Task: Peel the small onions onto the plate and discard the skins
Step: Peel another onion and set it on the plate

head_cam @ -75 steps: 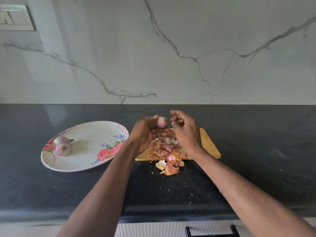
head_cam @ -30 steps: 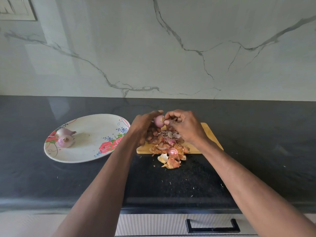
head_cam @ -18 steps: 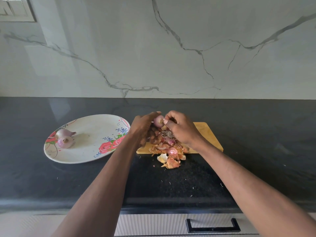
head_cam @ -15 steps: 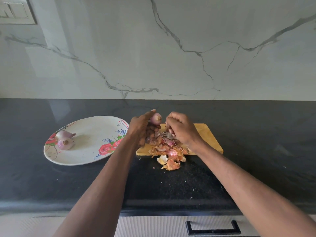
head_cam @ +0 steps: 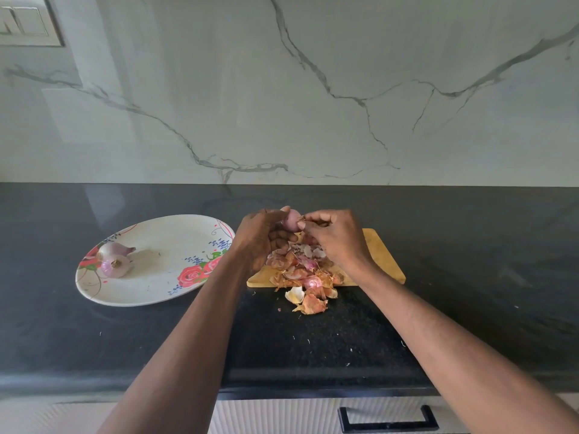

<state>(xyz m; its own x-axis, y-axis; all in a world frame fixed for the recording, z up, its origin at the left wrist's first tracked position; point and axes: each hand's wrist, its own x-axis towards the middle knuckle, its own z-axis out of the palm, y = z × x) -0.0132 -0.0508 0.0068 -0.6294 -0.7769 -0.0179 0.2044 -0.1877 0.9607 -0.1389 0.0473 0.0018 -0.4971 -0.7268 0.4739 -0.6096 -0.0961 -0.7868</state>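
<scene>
Onion (head_cam: 290,220) in mid-peel is sitting above the back edge of a wooden board (head_cam: 380,255), the left hand (head_cam: 261,238) curling round it while the right hand (head_cam: 336,238) is pinching a strip of skin at its tip. Loose skins (head_cam: 302,270) are piling on the board beneath and spilling over its front edge onto the black counter (head_cam: 470,245). Two peeled onions (head_cam: 114,258) are lying at the left rim of a flowered plate (head_cam: 163,286), which is sitting on the counter just left of the board. Judging by this, the job looks partly done: the third onion is nearly bare, and the skins are yet to be thrown away. Whether unpeeled onions are hiding in the pile cannot be told.
</scene>
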